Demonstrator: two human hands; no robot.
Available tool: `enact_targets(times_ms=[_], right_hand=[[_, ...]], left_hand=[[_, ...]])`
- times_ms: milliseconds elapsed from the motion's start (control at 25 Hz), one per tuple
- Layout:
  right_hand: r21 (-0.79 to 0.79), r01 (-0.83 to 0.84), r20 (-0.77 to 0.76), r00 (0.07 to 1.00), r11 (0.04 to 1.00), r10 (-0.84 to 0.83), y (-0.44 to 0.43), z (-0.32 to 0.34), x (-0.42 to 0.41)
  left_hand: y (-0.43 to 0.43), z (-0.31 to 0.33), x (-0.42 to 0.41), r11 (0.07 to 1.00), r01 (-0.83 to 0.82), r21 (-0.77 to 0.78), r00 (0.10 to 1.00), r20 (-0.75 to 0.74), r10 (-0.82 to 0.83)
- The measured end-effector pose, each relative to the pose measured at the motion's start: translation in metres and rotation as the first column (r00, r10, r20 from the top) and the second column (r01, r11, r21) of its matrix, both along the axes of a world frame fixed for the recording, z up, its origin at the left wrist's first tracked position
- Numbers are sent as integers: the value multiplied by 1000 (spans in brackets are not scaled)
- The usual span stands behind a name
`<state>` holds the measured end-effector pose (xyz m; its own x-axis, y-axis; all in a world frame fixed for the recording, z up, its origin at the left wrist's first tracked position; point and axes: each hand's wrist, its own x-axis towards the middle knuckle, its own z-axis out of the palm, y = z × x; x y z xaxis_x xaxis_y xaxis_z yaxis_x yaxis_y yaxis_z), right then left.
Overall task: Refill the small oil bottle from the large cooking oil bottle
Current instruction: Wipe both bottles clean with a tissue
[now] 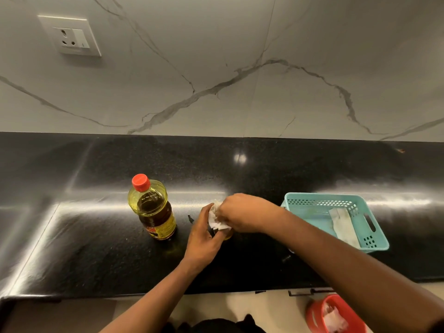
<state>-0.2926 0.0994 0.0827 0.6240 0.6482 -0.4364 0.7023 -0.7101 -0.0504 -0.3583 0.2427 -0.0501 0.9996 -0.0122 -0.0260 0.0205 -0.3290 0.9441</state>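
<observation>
Right of the large oil bottle (153,210), the left hand (204,239) grips the small oil bottle (228,236). The right hand (242,212) pinches a tissue (216,221) atop it.

Brightness: dim indoor light; the pale wall (216,56) reads grey and the black desk (84,248) very dark.
Glare: a long white streak crosses the desk at mid-depth, another slants down its left part, and a small bright spot sits near the back.
Shadows: soft, with no hard edges.
Big bottle (153,205): the oil glows yellow at the shoulder.
Distortion: wide-angle; the desk's front edge bows and the socket (69,36) leans.
Sharpness: the centre is fair, the right hand (242,212) slightly smeared, the red bin (336,313) soft.
</observation>
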Motion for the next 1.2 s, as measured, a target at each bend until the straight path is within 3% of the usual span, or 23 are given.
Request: enact_targets(times_ms=[80,240,440,560,680,800,880,920,1000,1120,1200], right_hand=[[32,80,5,997,996,-80,3,0,3],[65,268,154,949,961,-275,31,-6,-16],[128,443,197,866,887,-460,47,-2,-10],[237,578,72,791,781,-607,34,1,5],[431,721,-276,677,542,-682,3,-8,13],[545,827,-575,488,138,-656,-32,-22,1],[564,822,-647,384,-75,-659,-53,-37,-9],[578,807,-634,349,-122,-690,-61,-48,-14],[598,798,-586,372,-75,-720,-66,-69,-25],[663,741,-515,556,108,-652,-35,-93,-57],[746,658,-450,615,107,-648,-14,-104,-84]], left_hand=[[-1,-4,0,1000,-10,2,1000,-22,10],[-5,0,0,1000,-11,-26,999,-33,10],[-6,-2,-3,997,-27,-75,997,-68,21],[-7,0,-3,996,-18,-86,998,-67,12],[-7,-1,-3,993,-38,-112,997,-65,31],[-3,-2,-3,995,-14,-97,1000,-15,13],[-2,-3,-3,996,19,-82,999,38,-16],[-3,-3,-2,996,41,-75,998,59,-37],[-2,-5,-2,997,54,-58,995,86,-49],[0,-9,0,998,55,-21,994,99,-53],[0,-6,0,998,61,-14,993,100,-59]])
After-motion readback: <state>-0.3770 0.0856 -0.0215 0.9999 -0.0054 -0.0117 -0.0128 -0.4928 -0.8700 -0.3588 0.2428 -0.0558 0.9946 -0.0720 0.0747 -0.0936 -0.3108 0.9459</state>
